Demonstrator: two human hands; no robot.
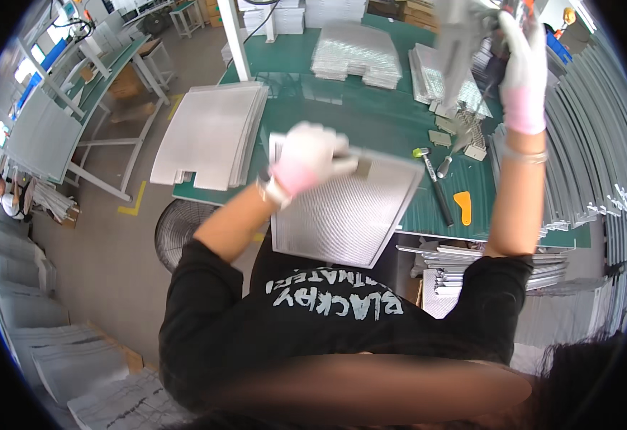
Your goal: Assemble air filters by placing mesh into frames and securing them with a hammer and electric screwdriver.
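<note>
A silver framed mesh panel [342,215] lies tilted between my body and the front of the green table. Over its upper left edge is my left hand [310,156], white-gloved, with fingers curled onto the frame. A small grey-brown tab [362,168] shows on that edge by my fingertips. At the upper right my gloved right hand [525,72] is raised, fingers bent around a blurred grey-and-dark object [491,61] whose kind I cannot make out. Below it, small metal brackets [457,132] lie in a pile.
The green table [299,93] carries stacked mesh sheets [209,132], more sheets [356,54], a hammer [437,188], a screwdriver [445,166] and an orange scraper [462,208]. Many metal frame strips [578,136] line the right side. A floor fan [181,233] stands at the left; a white post [234,43] rises behind.
</note>
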